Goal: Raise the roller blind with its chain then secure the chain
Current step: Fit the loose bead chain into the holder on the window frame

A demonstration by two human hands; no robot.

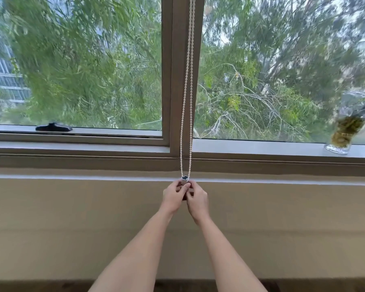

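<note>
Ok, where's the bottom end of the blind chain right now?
In the head view, the chain hangs down the central window post; its bottom loop sits in a small holder just below the sill, gripped by the left hand and right hand.

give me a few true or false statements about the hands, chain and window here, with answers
1. Both hands, left and right, meet at the bottom of the chain loop. True.
2. The blind covers the window. False: the glass is uncovered and trees show through.
3. A glass vase stands on the sill at the right. True.
4. The chain hangs in front of the left pane. False: it hangs along the centre frame post.
5. The left hand hangs free. False: its fingers are at the chain holder.
</note>
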